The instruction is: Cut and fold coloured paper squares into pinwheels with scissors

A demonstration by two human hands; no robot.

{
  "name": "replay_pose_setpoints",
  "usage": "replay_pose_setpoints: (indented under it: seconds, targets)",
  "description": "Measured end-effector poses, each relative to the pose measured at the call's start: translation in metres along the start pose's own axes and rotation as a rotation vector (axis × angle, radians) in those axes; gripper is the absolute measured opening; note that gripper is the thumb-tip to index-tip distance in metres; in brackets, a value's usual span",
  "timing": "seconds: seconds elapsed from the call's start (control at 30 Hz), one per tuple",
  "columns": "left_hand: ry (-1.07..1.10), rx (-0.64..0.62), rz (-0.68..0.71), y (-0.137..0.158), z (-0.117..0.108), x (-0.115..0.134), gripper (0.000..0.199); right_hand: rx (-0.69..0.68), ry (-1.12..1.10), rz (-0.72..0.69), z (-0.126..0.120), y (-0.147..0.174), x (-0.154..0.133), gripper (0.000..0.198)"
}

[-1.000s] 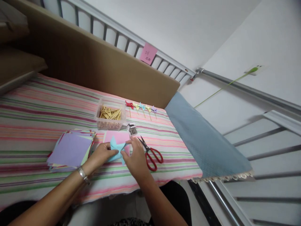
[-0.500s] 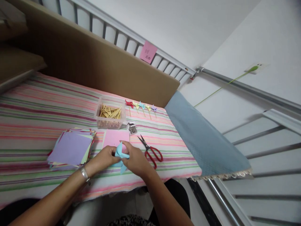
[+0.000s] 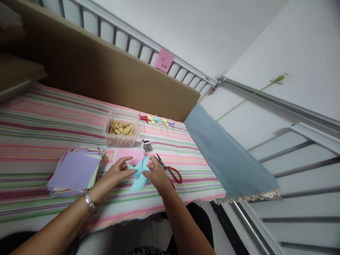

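A light blue paper pinwheel (image 3: 140,173) is between my two hands, above the striped cloth, with its vanes spread. My left hand (image 3: 114,177) has thumb and fingers around the left vane, the thumb lying near the pinwheel's middle. From the right, my right hand (image 3: 157,175) pinches the other side between thumb and fingers. Just behind the pinwheel lie pink paper squares (image 3: 130,156), partly covered by it. Red-handled scissors (image 3: 167,167) rest beside my right hand, their blades pointing away from me; the hand hides part of them.
To the left sits a stack of coloured paper squares (image 3: 71,171), purple on top. A clear box (image 3: 120,140) holds many small wooden sticks. Near it is a small packet of metal pins (image 3: 147,146). Several finished pinwheels (image 3: 158,120) lie in a row before a brown board (image 3: 106,74).
The blue paper's folds have opened out into wider vanes. My fingers have spread outward from its middle, and the view has shifted slightly.
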State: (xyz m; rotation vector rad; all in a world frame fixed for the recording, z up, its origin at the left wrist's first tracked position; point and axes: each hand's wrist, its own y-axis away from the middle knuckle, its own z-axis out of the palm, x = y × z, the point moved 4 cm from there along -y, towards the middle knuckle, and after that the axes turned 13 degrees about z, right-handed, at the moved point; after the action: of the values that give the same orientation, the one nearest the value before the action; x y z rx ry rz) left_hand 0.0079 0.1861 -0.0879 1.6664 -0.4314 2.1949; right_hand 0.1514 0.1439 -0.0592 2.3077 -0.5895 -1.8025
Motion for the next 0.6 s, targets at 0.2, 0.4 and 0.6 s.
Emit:
replay_pose_setpoints:
  seconds: [0.2, 0.4, 0.6]
  targets:
    - [0.340, -0.107, -0.088, 0.010, 0.020, -0.004, 0.028, 0.059, -0.163, -0.022, 0.005, 0.004, -0.005, 0.038]
    - [0.381, -0.063, -0.100, 0.006, 0.017, -0.009, 0.030, 0.017, -0.221, 0.017, 0.014, -0.002, -0.001, 0.059]
    - [0.339, -0.032, -0.087, 0.005, 0.013, -0.010, 0.028, -0.015, -0.239, 0.021, 0.016, -0.004, -0.002, 0.064]
